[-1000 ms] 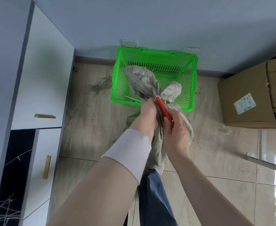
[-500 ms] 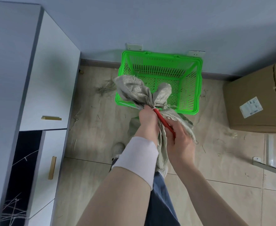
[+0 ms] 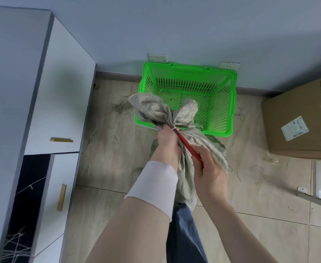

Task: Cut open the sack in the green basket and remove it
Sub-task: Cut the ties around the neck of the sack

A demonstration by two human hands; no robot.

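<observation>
The grey woven sack (image 3: 155, 109) hangs in the air in front of the green basket (image 3: 223, 103), bunched at its neck where a pale tie shows. My left hand (image 3: 168, 138) grips the bunched neck from the left. My right hand (image 3: 210, 168) holds a red-handled cutter (image 3: 189, 147) whose tip points up at the tie. The sack's lower part (image 3: 186, 177) droops between my wrists. The basket stands on the floor against the wall, and only bits of straw lie in it.
A white cabinet (image 3: 61, 103) with gold handles runs along the left. A cardboard box (image 3: 296, 126) sits at the right by the wall. Straw bits litter the tiled floor (image 3: 114, 154). A metal bar (image 3: 315, 198) juts in at lower right.
Both hands have drawn the sack back toward me, out of the basket and clear of its near rim. The cutter stays at the tied neck.
</observation>
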